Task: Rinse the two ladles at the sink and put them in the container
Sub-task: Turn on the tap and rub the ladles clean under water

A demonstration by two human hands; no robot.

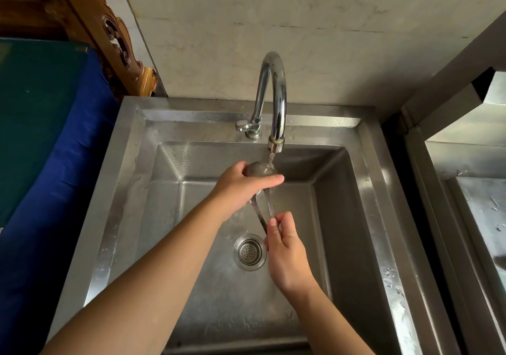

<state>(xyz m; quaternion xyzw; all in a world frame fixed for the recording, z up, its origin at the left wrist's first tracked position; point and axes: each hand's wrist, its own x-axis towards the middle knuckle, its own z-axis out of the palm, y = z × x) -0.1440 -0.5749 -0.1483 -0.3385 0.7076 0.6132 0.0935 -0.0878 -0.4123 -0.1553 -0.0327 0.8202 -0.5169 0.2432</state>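
Two steel ladles are held together over the sink basin (342, 218), under the running tap (275, 94). Water falls onto the upturned back of one ladle bowl (260, 168). My left hand (241, 187) wraps around the bowls, fingers stretched across them. The two thin handles (264, 209) run down and toward me, splayed apart. My right hand (284, 248) pinches the handle ends above the drain. The second bowl is mostly hidden behind my left fingers.
The drain strainer (249, 252) sits at the basin's middle. A tap lever (242, 126) is left of the spout base. A second steel basin (479, 204) lies to the right. Blue and green cloth (41, 135) covers the surface at left.
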